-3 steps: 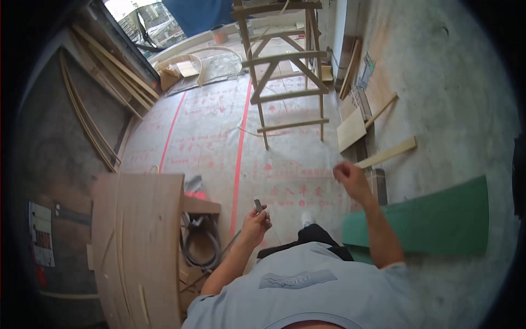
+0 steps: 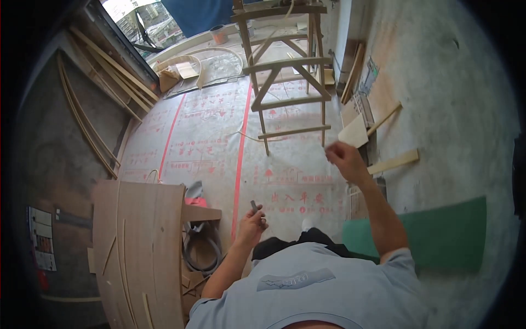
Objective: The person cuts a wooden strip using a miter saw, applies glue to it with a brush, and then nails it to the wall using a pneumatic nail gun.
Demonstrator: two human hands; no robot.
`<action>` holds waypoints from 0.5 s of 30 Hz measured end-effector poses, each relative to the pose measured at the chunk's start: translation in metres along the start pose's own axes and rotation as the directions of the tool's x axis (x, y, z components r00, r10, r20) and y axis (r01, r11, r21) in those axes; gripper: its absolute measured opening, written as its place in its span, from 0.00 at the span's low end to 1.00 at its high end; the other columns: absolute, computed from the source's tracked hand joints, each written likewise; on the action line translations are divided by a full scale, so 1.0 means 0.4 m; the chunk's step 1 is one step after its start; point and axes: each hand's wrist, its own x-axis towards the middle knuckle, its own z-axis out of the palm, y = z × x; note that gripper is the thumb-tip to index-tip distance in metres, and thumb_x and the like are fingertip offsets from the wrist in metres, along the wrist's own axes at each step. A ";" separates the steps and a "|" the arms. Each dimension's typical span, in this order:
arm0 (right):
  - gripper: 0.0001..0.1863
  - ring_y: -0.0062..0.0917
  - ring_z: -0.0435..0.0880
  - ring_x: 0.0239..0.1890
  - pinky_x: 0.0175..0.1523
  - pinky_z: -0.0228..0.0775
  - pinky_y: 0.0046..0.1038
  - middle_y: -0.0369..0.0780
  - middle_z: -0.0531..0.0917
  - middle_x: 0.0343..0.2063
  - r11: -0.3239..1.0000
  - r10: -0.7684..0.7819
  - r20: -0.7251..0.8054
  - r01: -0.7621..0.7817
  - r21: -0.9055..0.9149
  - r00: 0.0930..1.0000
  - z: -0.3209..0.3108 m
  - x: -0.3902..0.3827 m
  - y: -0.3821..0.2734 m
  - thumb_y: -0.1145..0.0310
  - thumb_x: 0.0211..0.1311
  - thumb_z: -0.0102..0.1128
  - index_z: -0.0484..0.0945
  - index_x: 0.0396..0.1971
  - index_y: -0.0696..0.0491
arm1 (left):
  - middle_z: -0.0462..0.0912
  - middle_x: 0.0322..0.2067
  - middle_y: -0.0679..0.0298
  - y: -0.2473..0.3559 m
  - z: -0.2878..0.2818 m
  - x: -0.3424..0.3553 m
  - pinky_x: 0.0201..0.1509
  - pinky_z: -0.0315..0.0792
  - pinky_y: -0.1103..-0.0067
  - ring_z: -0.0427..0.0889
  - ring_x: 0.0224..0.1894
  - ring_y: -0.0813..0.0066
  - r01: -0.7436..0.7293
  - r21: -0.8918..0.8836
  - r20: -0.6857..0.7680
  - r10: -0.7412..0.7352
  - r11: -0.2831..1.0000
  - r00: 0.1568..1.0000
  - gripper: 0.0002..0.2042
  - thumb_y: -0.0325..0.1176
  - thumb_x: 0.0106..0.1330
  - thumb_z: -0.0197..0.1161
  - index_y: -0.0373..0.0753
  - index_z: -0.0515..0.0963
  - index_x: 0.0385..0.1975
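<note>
My left hand (image 2: 250,230) holds a small dark-grey bar (image 2: 254,206) upright in its fingers, beside a curved plywood work surface (image 2: 142,203) with thin wood strips on it. My right hand (image 2: 342,159) is raised at centre right with fingers curled; whether anything is in them I cannot make out. Ahead of that hand stands a tall wooden trestle (image 2: 290,63), with a pale square board (image 2: 353,130) to its right. A green sheet (image 2: 438,236) lies below my right arm.
A printed protective sheet (image 2: 208,137) with red stripes covers the floor. Long wood strips (image 2: 87,109) lean along the left wall. Curved wooden pieces (image 2: 194,60) and a bucket (image 2: 219,34) are by the window. A grey coiled hose (image 2: 200,257) sits beside the plywood surface.
My right hand has moved up and left, toward the trestle. My left hand has shifted slightly left, still holding the grey bar. The view has shifted slightly, with the scene appearing a little lower.
</note>
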 end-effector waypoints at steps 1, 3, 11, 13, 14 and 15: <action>0.10 0.22 0.79 0.28 0.36 0.71 0.26 0.40 0.83 0.25 0.995 -0.090 0.006 0.091 -0.035 0.996 -0.014 0.123 -0.092 0.67 0.64 0.63 0.81 0.37 0.59 | 0.75 0.30 0.68 0.056 0.031 0.035 0.35 0.73 0.76 0.75 0.29 0.78 -0.038 -0.003 -0.033 0.038 0.999 0.999 0.12 0.28 0.75 0.54 0.42 0.72 0.56; 0.08 0.14 0.76 0.28 0.34 0.70 0.22 0.34 0.81 0.25 0.962 -0.212 0.058 0.219 -0.162 0.976 -0.042 0.356 -0.248 0.70 0.67 0.63 0.80 0.39 0.58 | 0.76 0.30 0.67 0.165 0.072 0.122 0.36 0.74 0.76 0.76 0.29 0.76 -0.096 -0.058 -0.045 0.093 0.994 0.995 0.12 0.28 0.75 0.53 0.41 0.72 0.56; 0.13 0.33 0.88 0.33 0.41 0.78 0.37 0.41 0.87 0.29 0.427 -0.523 0.053 0.316 -0.848 0.851 -0.007 1.215 -0.464 0.58 0.67 0.62 0.80 0.41 0.52 | 0.78 0.31 0.65 0.584 0.070 0.702 0.35 0.77 0.78 0.77 0.29 0.75 -0.108 -0.185 0.033 0.116 0.977 0.993 0.12 0.28 0.75 0.53 0.38 0.71 0.55; 0.14 0.36 0.88 0.38 0.47 0.79 0.39 0.42 0.88 0.33 0.279 -0.438 0.025 0.162 -0.947 0.899 -0.031 1.425 -0.468 0.56 0.67 0.62 0.81 0.43 0.51 | 0.78 0.30 0.66 0.707 0.105 0.848 0.35 0.75 0.75 0.77 0.29 0.75 -0.096 -0.210 0.093 0.118 0.973 0.989 0.10 0.28 0.75 0.53 0.40 0.73 0.52; 0.14 0.36 0.88 0.38 0.47 0.79 0.39 0.42 0.88 0.33 0.275 -0.433 0.006 0.139 -0.951 0.902 -0.044 1.518 -0.462 0.56 0.67 0.62 0.81 0.43 0.51 | 0.77 0.31 0.65 0.781 0.121 0.913 0.37 0.74 0.75 0.77 0.31 0.75 -0.114 -0.148 0.135 0.134 0.983 0.982 0.11 0.32 0.77 0.50 0.41 0.72 0.55; 0.17 0.36 0.87 0.43 0.50 0.79 0.40 0.43 0.87 0.39 0.239 -0.337 -0.079 0.004 -0.971 0.938 -0.074 1.609 -0.451 0.55 0.66 0.62 0.81 0.47 0.50 | 0.77 0.31 0.65 0.854 0.168 0.966 0.37 0.74 0.75 0.77 0.31 0.75 -0.098 -0.140 0.156 0.120 0.985 0.980 0.11 0.32 0.77 0.50 0.41 0.72 0.55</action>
